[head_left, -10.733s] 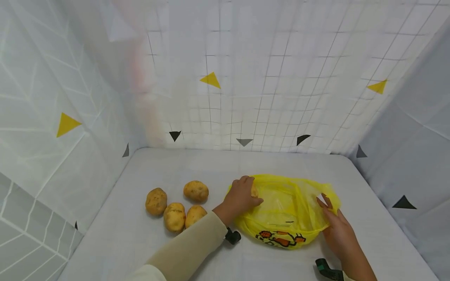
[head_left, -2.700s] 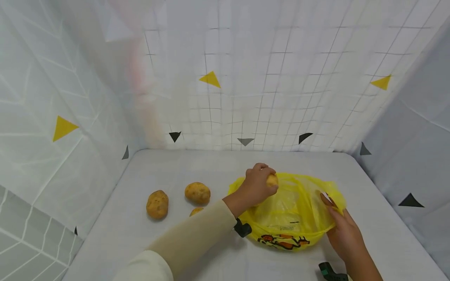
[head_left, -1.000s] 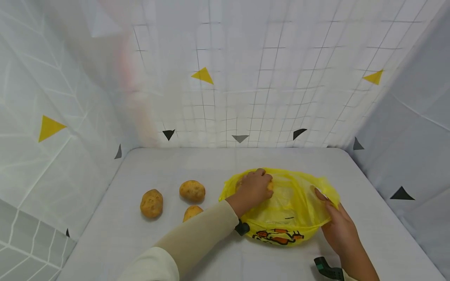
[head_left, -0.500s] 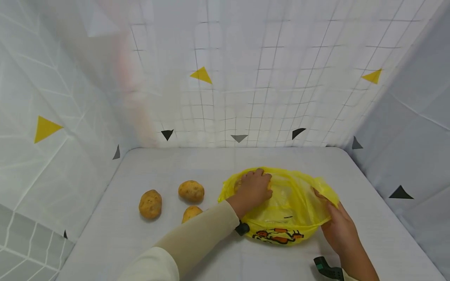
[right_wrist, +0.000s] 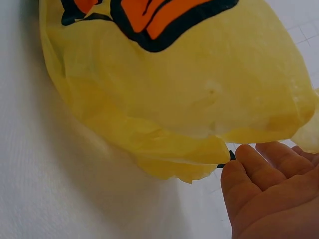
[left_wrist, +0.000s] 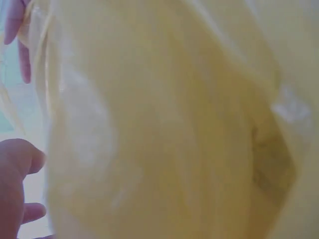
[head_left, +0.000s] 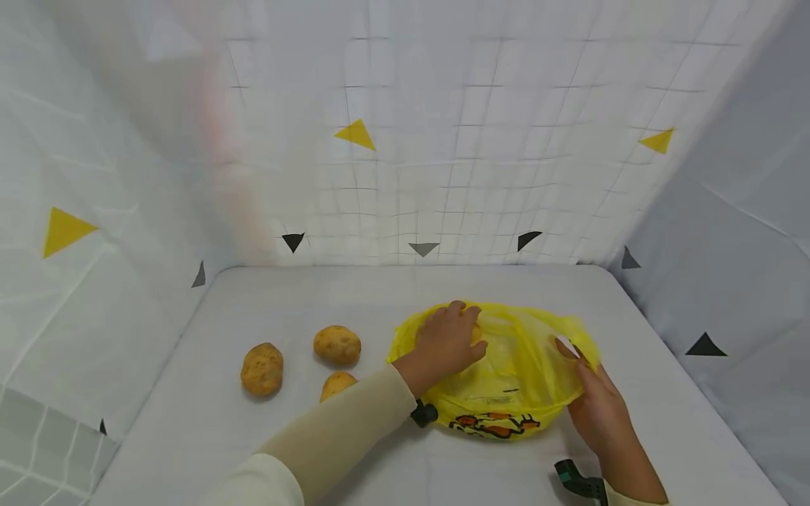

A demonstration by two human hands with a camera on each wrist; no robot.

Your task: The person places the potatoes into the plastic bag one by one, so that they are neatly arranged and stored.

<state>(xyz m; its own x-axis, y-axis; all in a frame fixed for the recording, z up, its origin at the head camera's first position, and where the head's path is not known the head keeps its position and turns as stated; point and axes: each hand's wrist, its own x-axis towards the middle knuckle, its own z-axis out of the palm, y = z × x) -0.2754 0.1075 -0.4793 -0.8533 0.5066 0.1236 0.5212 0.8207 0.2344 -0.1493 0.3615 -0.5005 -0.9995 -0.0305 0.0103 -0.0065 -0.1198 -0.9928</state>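
Observation:
A yellow plastic bag (head_left: 506, 372) with an orange and black print lies spread on the table, its mouth facing up. My left hand (head_left: 446, 344) reaches over the bag's left side, thumb apart from the fingers. A sliver of a potato (head_left: 477, 333) shows beside its fingertips, inside the bag. In the left wrist view the left hand's fingers (left_wrist: 20, 164) stand spread beside the yellow film. My right hand (head_left: 595, 400) holds the bag's right rim, thumb inside and fingers outside. Three loose potatoes lie to the left: one (head_left: 262, 370), another (head_left: 337, 345), and a third (head_left: 337, 384) partly behind the left sleeve.
The white table (head_left: 285, 295) is enclosed by pale cloth walls with grid lines and yellow and black triangles. A back wall (head_left: 405, 176) rises behind its far edge. A dark wrist device (head_left: 579, 481) sits at the right wrist.
Over the longer span, potatoes left the table group and the left hand carried one into the bag. Since half a second ago its thumb has spread from the potato. The right hand keeps the rim.

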